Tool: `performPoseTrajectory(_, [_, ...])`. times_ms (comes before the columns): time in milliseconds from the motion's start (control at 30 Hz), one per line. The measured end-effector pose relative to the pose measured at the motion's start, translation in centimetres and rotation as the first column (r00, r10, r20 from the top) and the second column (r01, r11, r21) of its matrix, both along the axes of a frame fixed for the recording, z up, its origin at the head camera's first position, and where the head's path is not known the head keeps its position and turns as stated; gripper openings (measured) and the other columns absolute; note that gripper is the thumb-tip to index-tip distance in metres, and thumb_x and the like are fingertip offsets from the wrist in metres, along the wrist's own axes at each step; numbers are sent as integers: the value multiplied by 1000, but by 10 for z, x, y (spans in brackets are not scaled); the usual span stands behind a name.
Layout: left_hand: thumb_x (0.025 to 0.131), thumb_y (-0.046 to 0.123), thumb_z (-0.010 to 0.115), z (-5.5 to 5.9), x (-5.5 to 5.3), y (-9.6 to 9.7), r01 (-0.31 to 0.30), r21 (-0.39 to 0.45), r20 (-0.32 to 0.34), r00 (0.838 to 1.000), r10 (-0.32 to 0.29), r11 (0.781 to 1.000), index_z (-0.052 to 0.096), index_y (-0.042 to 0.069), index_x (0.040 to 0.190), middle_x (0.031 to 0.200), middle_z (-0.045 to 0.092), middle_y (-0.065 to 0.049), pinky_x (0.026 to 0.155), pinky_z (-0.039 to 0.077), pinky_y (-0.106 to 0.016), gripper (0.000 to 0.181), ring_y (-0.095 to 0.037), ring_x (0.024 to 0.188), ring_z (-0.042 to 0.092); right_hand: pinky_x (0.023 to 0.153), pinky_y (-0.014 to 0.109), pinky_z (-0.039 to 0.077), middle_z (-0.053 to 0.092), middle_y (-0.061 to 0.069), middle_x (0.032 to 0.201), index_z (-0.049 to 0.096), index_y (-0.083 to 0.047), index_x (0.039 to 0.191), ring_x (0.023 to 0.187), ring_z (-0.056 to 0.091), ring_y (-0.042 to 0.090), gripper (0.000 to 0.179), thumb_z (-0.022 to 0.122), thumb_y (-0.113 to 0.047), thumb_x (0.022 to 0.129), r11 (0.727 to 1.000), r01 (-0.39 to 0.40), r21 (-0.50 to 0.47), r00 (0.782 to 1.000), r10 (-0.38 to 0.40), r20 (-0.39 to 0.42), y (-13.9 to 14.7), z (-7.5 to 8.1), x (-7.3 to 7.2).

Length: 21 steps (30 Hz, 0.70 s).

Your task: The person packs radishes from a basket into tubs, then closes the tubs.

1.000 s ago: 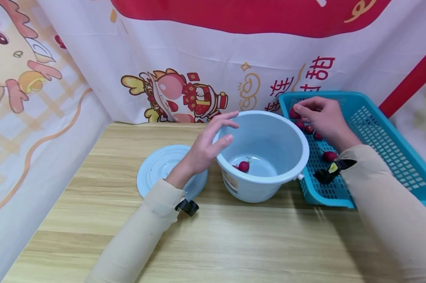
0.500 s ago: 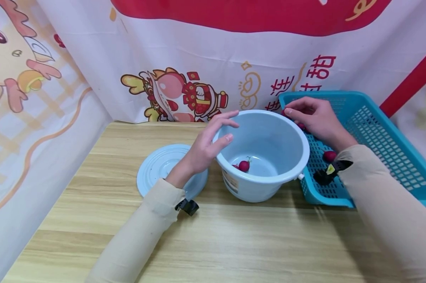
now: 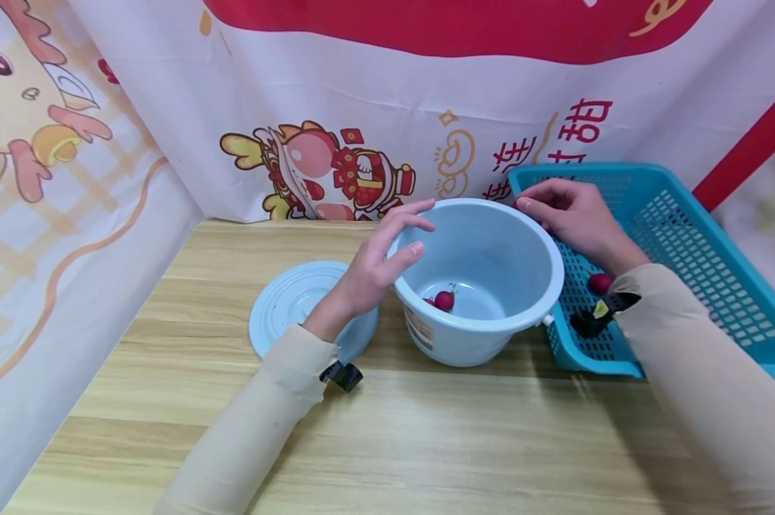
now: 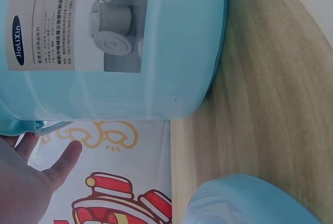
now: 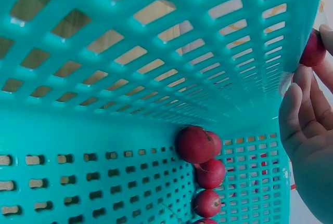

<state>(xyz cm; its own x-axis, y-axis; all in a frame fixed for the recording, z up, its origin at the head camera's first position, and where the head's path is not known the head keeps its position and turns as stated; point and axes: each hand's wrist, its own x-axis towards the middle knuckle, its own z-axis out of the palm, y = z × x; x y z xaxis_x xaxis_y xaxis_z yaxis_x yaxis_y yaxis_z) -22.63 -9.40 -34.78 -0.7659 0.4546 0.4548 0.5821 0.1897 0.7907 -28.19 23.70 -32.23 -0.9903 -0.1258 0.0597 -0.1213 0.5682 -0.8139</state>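
The left hand (image 3: 376, 268) rests at the left rim of a light blue bucket (image 3: 467, 343), fingers spread and loosely bent over the edge. Inside, on the bucket's floor, lie red radishes (image 3: 444, 300). Over the near-left end of a teal plastic basket (image 3: 735, 279), the right hand (image 3: 577, 218) pinches a radish (image 5: 313, 50) between thumb and fingers. That radish is at the basket's rim in the right wrist view, and mostly covered by the fingertips in the head view. Several other radishes (image 5: 194, 144) lie in the basket, below the right hand.
A round light blue lid (image 3: 290, 304) lies flat on the wooden table (image 3: 426, 443), left of the bucket and under the left forearm. The basket stands right against the bucket's right side. A printed cloth (image 3: 374, 79) hangs behind the table.
The right hand has moved slightly left with the radish, from over the basket to its rim beside the bucket, and has barely moved in the last half second. The left hand stays put.
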Motion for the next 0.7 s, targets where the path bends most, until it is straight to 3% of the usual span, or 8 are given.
performPoseTrajectory(367, [102,31,48,1,1,3,-5,-2,3,1000,5,1000,58,2,134,169,40,-2,130,27,-56,44,-17,158,33,75,24,61,71,0,127,67,-19,142,103,64,19,62,67,-61,96,1000,-8,10,1000,8,1,3,-3,0])
performPoseTrajectory(700, [103,32,48,2,1,3,-11,-6,4,1000,11,1000,58,3,134,169,40,0,130,27,-56,44,-16,158,33,76,23,62,73,0,124,71,-17,138,101,68,15,55,68,-54,98,999,-47,-10,998,46,-30,3,-2,2])
